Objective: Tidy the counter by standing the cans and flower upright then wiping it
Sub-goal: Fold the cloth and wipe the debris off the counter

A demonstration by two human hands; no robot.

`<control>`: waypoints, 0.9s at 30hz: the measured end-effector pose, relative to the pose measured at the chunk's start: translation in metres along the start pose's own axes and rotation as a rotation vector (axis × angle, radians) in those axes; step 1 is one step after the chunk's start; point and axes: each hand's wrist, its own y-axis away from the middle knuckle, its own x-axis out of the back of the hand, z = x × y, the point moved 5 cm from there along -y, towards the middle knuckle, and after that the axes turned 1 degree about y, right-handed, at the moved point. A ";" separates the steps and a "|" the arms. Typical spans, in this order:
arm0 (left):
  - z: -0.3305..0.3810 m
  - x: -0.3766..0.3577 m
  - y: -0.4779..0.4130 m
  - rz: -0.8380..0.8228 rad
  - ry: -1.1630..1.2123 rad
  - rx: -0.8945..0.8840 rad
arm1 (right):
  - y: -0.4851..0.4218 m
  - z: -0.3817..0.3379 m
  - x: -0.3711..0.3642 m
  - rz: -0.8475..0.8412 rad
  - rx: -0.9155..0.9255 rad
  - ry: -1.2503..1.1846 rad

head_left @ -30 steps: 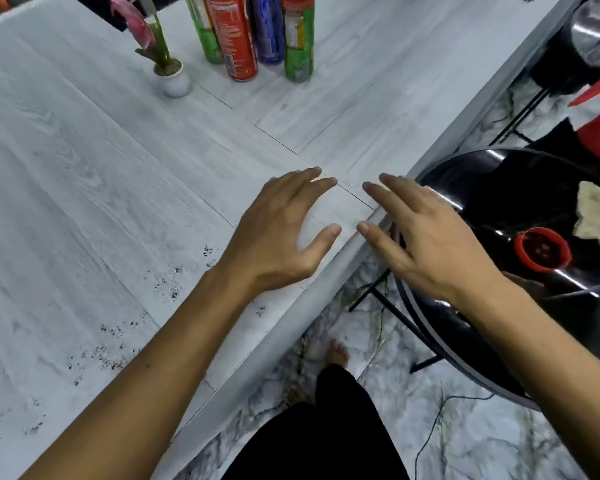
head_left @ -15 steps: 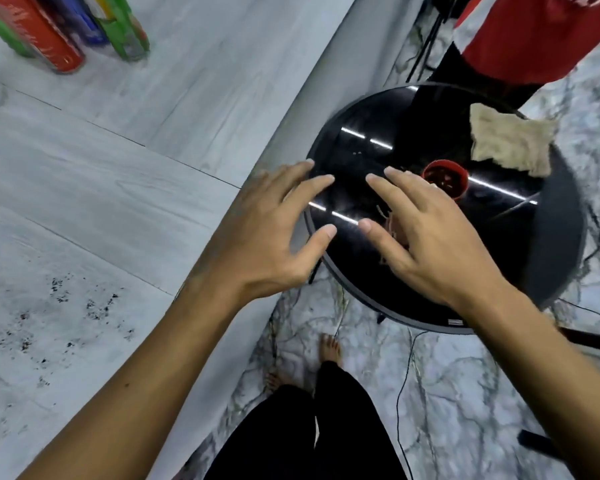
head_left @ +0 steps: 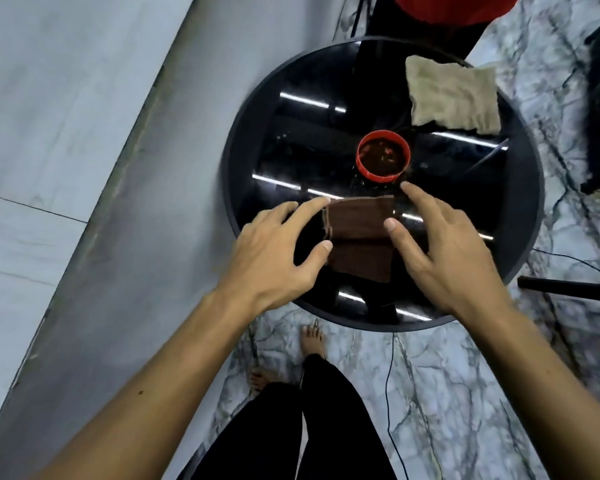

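**Change since the frame half a second back.** The view has swung right, off the counter (head_left: 49, 133). The cans that stood at its far left corner are out of frame. Both hands have moved from the round black table's (head_left: 291, 140) near-left rim to over its near half.

**Hands.**
- Left hand (head_left: 278, 258): fingers spread and slightly bent, holding nothing. Forefinger tip and thumb tip lie at the left edge of a brown cloth (head_left: 357, 237); whether they touch it cannot be told.
- Right hand (head_left: 440, 251): fingers likewise spread. Its thumb overlaps the cloth's right edge, with no grip visible.

**Task's things.**
- Counter: pale grey wood-grain, running well to the left of the left hand.
- Brown cloth: folded flat on the table, directly between the two hands.
- Beige cloth (head_left: 454, 95): rumpled, far beyond the right hand's fingertips, near the table's far-right rim.

**Containers.** One red cup (head_left: 378, 176), upright, just beyond the right forefinger. It holds a dark brown fill with red flecks; what it is cannot be told.

**Surface and room.**
- Table top: glossy, showing strip-light reflections.
- Floor (head_left: 447, 393): white marble with dark veins, below both wrists.
- Person's legs (head_left: 291, 427): in black trousers, feet bare.
- Red fabric (head_left: 454, 8): beyond the table.
- Thin black cable (head_left: 390, 393): trails across the floor.
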 end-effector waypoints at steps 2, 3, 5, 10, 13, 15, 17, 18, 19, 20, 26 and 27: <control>-0.002 -0.015 -0.010 -0.020 0.010 0.036 | -0.001 0.022 -0.011 -0.031 -0.107 -0.086; -0.002 -0.023 -0.015 -0.028 0.017 0.052 | -0.001 0.031 -0.016 -0.044 -0.148 -0.119; -0.003 -0.037 -0.025 -0.043 0.033 0.078 | -0.002 0.045 -0.027 -0.071 -0.196 -0.173; -0.012 -0.059 -0.041 -0.069 0.090 0.132 | -0.009 0.058 -0.050 -0.117 -0.248 -0.311; -0.017 -0.067 -0.046 -0.082 0.141 0.159 | -0.014 0.059 -0.059 -0.132 -0.280 -0.383; -0.019 -0.069 -0.049 -0.072 0.167 0.166 | -0.017 0.059 -0.064 -0.123 -0.289 -0.396; -0.020 -0.071 -0.052 -0.059 0.202 0.170 | -0.020 0.060 -0.067 -0.107 -0.293 -0.411; -0.021 -0.072 -0.053 -0.053 0.231 0.178 | -0.022 0.061 -0.069 -0.100 -0.304 -0.433; -0.021 -0.073 -0.053 -0.050 0.265 0.189 | -0.022 0.062 -0.071 -0.098 -0.321 -0.458; -0.021 -0.074 -0.054 -0.048 0.293 0.198 | -0.023 0.064 -0.073 -0.099 -0.339 -0.475; -0.019 -0.081 -0.055 0.023 0.388 0.254 | -0.026 0.063 -0.085 -0.113 -0.396 -0.582; -0.019 -0.081 -0.055 0.037 0.400 0.260 | -0.027 0.064 -0.085 -0.100 -0.398 -0.597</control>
